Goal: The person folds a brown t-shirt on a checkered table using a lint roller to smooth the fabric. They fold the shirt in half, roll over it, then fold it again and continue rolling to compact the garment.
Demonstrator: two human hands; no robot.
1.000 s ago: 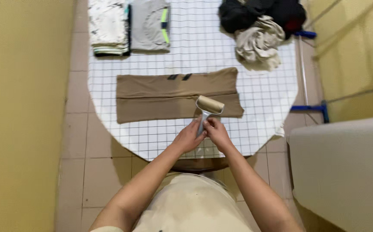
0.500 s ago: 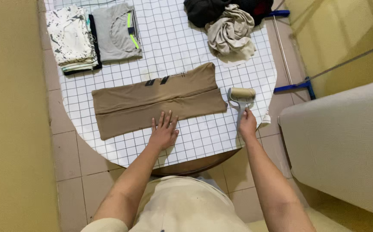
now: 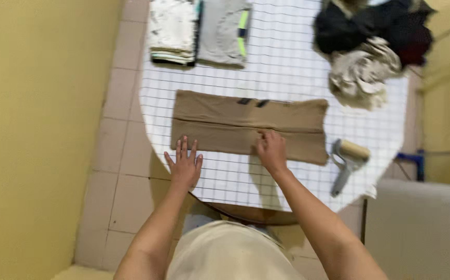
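On the bench (image 3: 287,67), which wears a white grid cover, a brown garment (image 3: 245,127) lies folded into a long strip, a crease running along its length; the left hand (image 3: 184,165) rests flat at the strip's near left edge, fingers spread and holding nothing; the right hand (image 3: 271,150) presses on the strip's near edge at mid-length, fingers curled, though whether they pinch cloth cannot be told; a lint roller (image 3: 348,158) lies unheld just right of the strip; two folded stacks (image 3: 199,31) sit at the far left; a loose pile (image 3: 372,46) sits at the far right. Judgement: lengthwise folding appears done; crosswise folds remain, and the pile is unfolded.
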